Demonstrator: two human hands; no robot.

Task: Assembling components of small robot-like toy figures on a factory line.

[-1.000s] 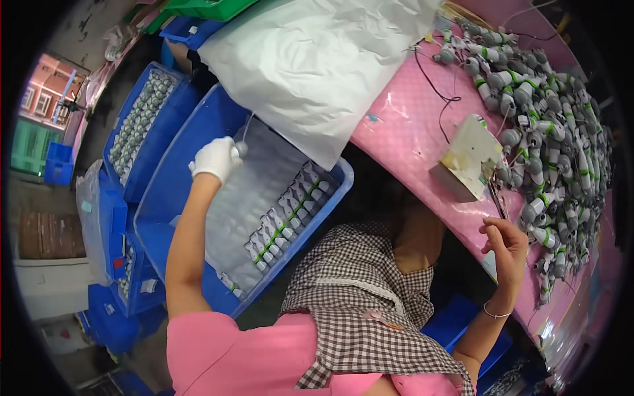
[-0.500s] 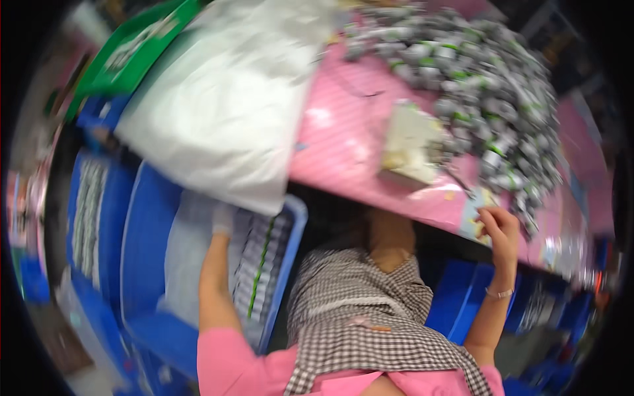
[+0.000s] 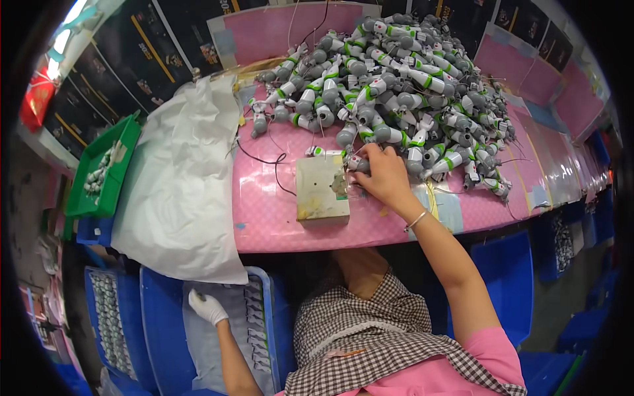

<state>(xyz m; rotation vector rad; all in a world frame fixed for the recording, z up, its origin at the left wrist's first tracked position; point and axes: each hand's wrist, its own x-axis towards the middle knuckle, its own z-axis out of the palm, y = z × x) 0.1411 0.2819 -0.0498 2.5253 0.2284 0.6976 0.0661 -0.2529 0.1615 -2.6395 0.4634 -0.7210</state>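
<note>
Head view, one frame, entries from left to right.

1. We count one green plastic tray [image 3: 100,173] at the far left, with small grey parts inside; their number is too small to tell.

2. One large sheet of crumpled white plastic film [image 3: 177,191] drapes over the left end of the pink work table [image 3: 264,218] and hangs off its near edge.

3. Below the table, on the left, we count two blue plastic crates: the outer blue crate [image 3: 112,323] holds rows of small grey parts, and the inner blue crate [image 3: 158,330] holds a pale liner with one row of grey-and-green pieces along its right side.

4. Our left hand [image 3: 207,307], in one white glove, rests on that liner in the inner crate. The fingers look curled together; whether they grip anything we cannot tell.

5. One small cream-coloured block fixture [image 3: 321,189], square and worn, sits on the table near its near edge, just right of a thin black wire [image 3: 267,160].

6. Our bare right hand [image 3: 383,177], with one thin bracelet at the wrist, lies just right of the fixture. Its fingers are bent and closed on a small grey-and-green toy piece [image 3: 357,164] beside the fixture's far right corner.

7. One big heap of grey, white and green toy figures [image 3: 396,86] covers the far right of the table, touching the right hand's fingertips; they are too many and too tangled to count.
</note>
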